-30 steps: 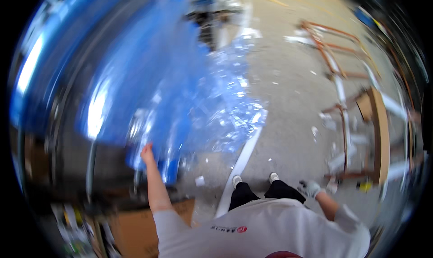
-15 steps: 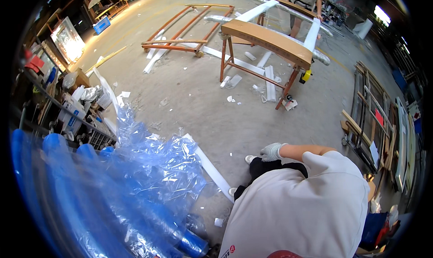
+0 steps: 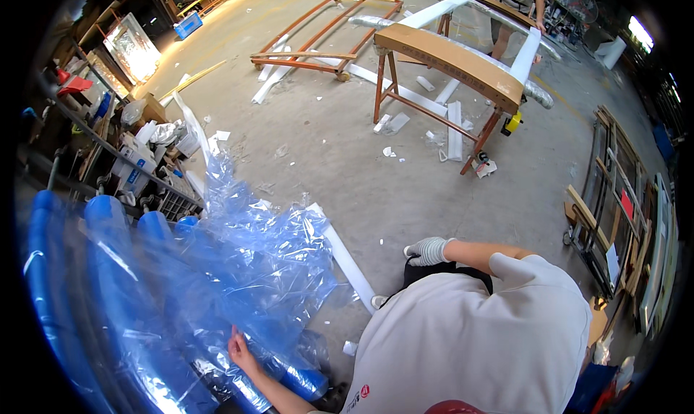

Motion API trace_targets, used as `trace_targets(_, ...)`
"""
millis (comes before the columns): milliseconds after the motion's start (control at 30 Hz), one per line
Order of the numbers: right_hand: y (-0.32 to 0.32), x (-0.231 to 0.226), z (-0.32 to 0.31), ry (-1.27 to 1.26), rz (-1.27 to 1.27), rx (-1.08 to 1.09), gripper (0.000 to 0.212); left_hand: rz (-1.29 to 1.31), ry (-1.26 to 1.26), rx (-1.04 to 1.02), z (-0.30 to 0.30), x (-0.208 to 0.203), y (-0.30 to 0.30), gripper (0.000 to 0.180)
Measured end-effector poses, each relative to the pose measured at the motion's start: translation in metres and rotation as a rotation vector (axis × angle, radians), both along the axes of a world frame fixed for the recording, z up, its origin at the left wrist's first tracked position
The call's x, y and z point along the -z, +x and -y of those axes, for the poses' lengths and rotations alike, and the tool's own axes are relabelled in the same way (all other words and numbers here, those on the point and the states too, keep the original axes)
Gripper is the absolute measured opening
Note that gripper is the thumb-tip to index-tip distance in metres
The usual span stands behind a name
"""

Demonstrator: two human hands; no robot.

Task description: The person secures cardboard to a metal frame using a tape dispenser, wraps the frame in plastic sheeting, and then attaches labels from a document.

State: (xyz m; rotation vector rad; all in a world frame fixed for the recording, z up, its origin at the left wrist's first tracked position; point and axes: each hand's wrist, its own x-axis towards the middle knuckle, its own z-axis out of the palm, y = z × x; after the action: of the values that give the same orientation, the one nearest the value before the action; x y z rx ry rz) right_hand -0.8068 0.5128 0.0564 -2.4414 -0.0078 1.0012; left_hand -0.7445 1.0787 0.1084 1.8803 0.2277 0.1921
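Observation:
My left hand (image 3: 241,350), bare, is at the lower left among crumpled clear-blue plastic film (image 3: 267,255). Its fingers are bent together at the film, with one pointing up, and seem to pinch it. Under and beside the film lie several long blue rolls (image 3: 108,248). My right hand (image 3: 429,251), in a pale striped knit glove, rests on my dark-trousered leg. Its fingers lie over the leg and hold nothing visible. A white foam strip (image 3: 345,258) runs along the floor from the film toward my shoe.
Ahead stands an orange-legged trestle with a cardboard-covered top (image 3: 448,63), where another person (image 3: 520,2) has hands at white strips. An orange metal frame (image 3: 325,38) is beyond. Scraps litter the floor. A cluttered rack (image 3: 123,146) stands left; frames and boards (image 3: 614,197) lean right.
My left hand and forearm have come into sight at the film. The surroundings have shifted rightward in view; my right hand stays at my leg.

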Motion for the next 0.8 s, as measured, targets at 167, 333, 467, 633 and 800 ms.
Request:
trace_targets(167,0.025,-0.029,-0.024,0.145,0.021,-0.059,0.052,0.313,0.056,0.179,0.113,-0.106,0.011,0.020)
trace_targets(333,0.051,-0.073,-0.090,0.402,0.205,-0.162,0.092,0.550,-0.250,0.478,0.173,-0.167,-0.003,0.031)
trace_targets(467,0.053,-0.093,-0.178,0.719,0.358,-0.416,0.111,0.649,-0.390,0.739,0.194,-0.181,-0.008,0.054)
trace_targets(633,0.057,-0.100,-0.261,1.458,0.170,-0.378,0.114,0.490,0.493,0.329,0.183,-0.199,-0.058,0.110)
trace_targets(800,0.039,-0.105,-0.289,1.347,0.207,-0.807,0.080,-0.128,-0.234,0.091,0.134,-0.065,-0.139,0.108)
